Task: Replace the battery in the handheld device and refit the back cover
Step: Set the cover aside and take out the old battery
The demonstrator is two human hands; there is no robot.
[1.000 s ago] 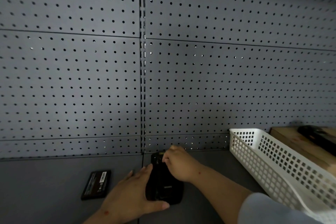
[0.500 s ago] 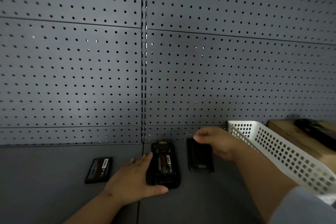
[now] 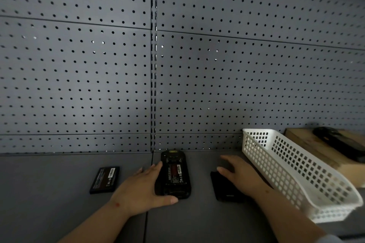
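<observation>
The black handheld device point(image 3: 174, 173) lies face down on the grey table, its back uncovered and a battery with a red label showing in the bay. My left hand point(image 3: 142, 189) grips the device's left side and near end, thumb along the bottom. The black back cover point(image 3: 224, 189) lies flat on the table to the device's right. My right hand point(image 3: 240, 176) rests over the cover's far part with fingers spread. A loose black battery point(image 3: 105, 180) lies to the left of my left hand.
A white perforated plastic basket point(image 3: 286, 167) stands slanted at the right, close to my right forearm. Behind it a cardboard box point(image 3: 308, 142) carries another dark device point(image 3: 339, 140). A grey pegboard wall point(image 3: 118, 75) rises right behind the handheld device.
My right hand lifted the back cover off the device, carried it to the right and laid it on the table. The battery bay now shows. My left hand stayed on the device.
</observation>
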